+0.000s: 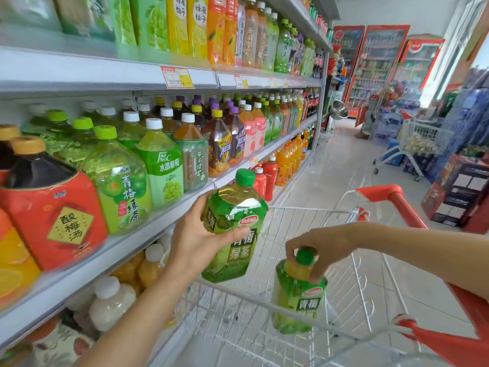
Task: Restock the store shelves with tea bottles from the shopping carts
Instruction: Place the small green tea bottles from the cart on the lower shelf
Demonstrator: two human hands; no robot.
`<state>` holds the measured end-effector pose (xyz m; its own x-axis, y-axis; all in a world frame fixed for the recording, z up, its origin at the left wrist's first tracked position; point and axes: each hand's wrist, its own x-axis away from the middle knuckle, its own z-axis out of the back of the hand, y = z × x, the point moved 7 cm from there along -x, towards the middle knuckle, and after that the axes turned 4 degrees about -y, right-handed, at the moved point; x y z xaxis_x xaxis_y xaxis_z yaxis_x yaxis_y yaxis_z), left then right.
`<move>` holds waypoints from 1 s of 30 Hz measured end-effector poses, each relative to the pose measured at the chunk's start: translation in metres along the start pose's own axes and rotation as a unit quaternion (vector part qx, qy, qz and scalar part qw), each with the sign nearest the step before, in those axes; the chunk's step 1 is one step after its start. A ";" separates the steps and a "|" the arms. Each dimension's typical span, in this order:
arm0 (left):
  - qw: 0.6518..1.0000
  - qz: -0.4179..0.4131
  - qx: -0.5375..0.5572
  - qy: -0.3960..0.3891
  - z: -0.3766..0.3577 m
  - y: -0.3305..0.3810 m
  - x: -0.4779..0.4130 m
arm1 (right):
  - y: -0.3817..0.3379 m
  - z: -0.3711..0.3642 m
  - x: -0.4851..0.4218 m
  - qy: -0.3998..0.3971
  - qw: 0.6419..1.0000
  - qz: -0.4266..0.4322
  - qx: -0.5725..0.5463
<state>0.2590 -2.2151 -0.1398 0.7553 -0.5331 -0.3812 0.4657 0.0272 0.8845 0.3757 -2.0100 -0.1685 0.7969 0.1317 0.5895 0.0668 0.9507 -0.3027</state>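
Store aisle, drink shelves (132, 239) running down my left side, three red-framed coolers (375, 67) at the far end. Near shopping cart (304, 210) is in front of me, white wire with a red handle. Left hand (195, 242) is wrapped round the body of a green tea bottle (235, 205). It is green-capped and tilted, held above the cart's left rim and just beside the middle shelf edge, not on the shelf yet. Right hand (320, 247) is down in the basket, fingertips pinching the neck under the cap of a second green tea bottle (299, 300). That one sits low in the cart, and I cannot tell if it rests on the wire floor or is already lifted. Count: two tea bottles in play, one per hand, none of the two placed. No other bottles show in the visible part of the basket, though my arms hide some of it. Judgement: this cart looks nearly emptied, with these two probably the last to shelve. Middle shelf front row already looks packed, three lime-capped bottles (105, 132) in a line there, so a free slot is not obvious. Carts counted: two, with the far cart (426, 136) well apart down the aisle. It is loaded with something too small to tell, so more restocking may remain.
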 end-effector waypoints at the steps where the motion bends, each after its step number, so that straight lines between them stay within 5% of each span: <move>1: 1.000 -0.007 0.006 0.013 0.009 0.008 0.002 | -0.004 0.012 0.003 0.041 0.999 0.007 0.009; 11: 0.982 -0.101 0.018 0.157 0.122 0.103 0.056 | -0.124 0.120 0.079 0.298 0.938 0.169 -0.056; 25: 0.938 -0.053 -0.087 0.333 0.284 0.140 0.258 | -0.380 0.082 0.058 0.207 0.840 0.499 -0.049; 30: 0.905 -0.027 -0.114 0.409 0.331 0.134 0.323 | -0.447 0.063 0.035 0.234 0.792 0.563 -0.023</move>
<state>0.4125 -2.6637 -0.0550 0.7736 0.2633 -0.5764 0.5246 0.2441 0.8156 0.3360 -2.4125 0.0344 0.5017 0.7598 -0.4135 -0.8315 0.2918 -0.4727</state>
